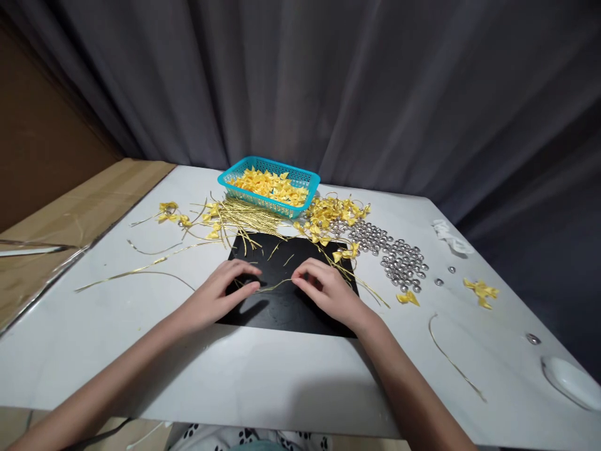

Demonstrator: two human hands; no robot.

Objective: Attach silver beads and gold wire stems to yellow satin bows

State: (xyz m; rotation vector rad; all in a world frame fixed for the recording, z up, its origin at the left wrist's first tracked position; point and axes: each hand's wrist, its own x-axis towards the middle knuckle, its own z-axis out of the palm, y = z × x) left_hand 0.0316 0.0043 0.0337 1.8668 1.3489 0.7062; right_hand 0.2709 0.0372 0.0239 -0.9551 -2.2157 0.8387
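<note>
A thin gold cord [277, 285] runs between my hands above a black mat [286, 313]. The fingertips of my right hand [326, 289] are pinched on one end of it. My left hand [224, 289] is open over the mat's left side, its thumb and fingers apart. The cord passes close by that thumb tip; whether they touch I cannot tell. Short snippets of gold cord [273, 250] lie on the mat. Just behind it sits a thick bundle of gold cords [248, 216].
A turquoise basket [307, 173] of yellow ribbon bows stands at the back. Right of it are tied bows [335, 210] and a spread of silver beads [404, 263]. Loose cords [141, 274] lie left. A white computer mouse [570, 382] rests at the right edge.
</note>
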